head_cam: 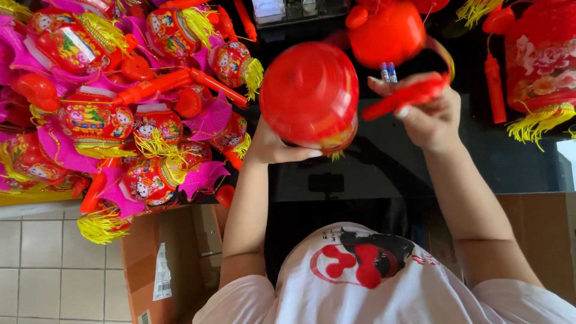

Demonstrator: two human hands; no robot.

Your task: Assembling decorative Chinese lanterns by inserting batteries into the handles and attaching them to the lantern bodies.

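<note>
Both bare forearms reach up and away from the chest, elbows bent and spread apart. The left hand is raised with the palm turned up and inward, thumb stretched out to the right, fingers curled out of sight. The right hand sits a little higher, wrist bent, fingers folded into a loose grip, with the forefinger tip poking up at its left edge.

Lantern pile left, cardboard box below, tile floor.
</note>
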